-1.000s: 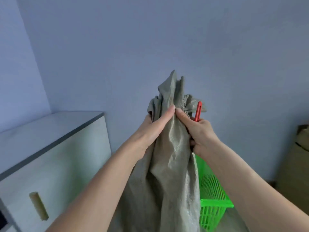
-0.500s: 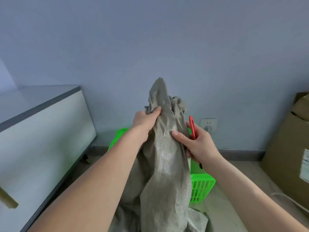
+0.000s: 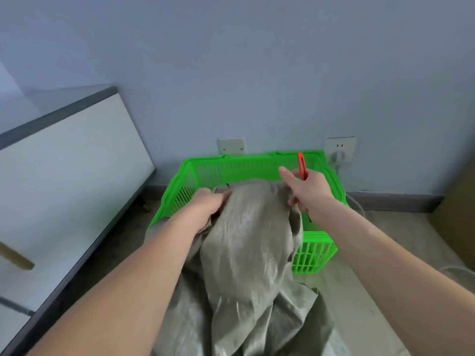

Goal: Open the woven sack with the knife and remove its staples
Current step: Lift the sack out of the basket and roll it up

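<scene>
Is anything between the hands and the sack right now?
Nothing visible. The left hand already grips the woven sack at its top, and the right hand, holding the red knife, touches its other side.

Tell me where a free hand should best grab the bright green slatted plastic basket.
Probably the green plastic basket at its bare near-right corner rim, coming from the right and above. The grey woven sack drapes over its near left side, and the right hand with the red knife hovers over the far right; the left hand grips the sack.
</scene>
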